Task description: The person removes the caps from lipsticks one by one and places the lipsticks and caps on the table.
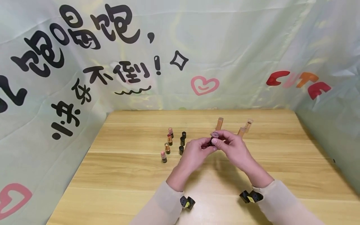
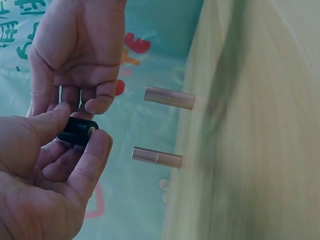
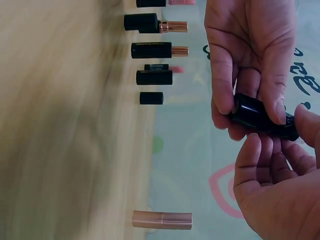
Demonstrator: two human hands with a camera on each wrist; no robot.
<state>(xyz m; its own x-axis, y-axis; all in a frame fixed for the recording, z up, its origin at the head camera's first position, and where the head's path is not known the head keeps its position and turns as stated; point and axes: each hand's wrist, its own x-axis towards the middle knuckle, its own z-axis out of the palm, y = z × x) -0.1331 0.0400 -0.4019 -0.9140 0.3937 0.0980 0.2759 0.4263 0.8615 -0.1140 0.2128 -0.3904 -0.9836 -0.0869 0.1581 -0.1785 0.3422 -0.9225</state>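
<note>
Between both hands is a black lipstick tube (image 3: 252,112), raised above the table, with a dark glittery end in the head view. My left hand (image 1: 194,154) grips the tube's base between thumb and fingers. At the other end, my right hand (image 1: 234,151) pinches the tube with its thumb and fingertips. Left of the hands, several uncapped lipsticks (image 1: 170,139) stand upright in a row, pink and red tips up. Beside them runs a row of black caps (image 1: 182,141), its near end hidden by the left hand.
Behind the hands stands a rose-gold tube (image 1: 219,123). Another rose-gold tube (image 1: 241,132), partly covered by the right hand, stands near a clear-capped tube (image 1: 249,125). The wooden table (image 1: 112,181) ends at a printed cloth backdrop (image 1: 242,47) on three sides.
</note>
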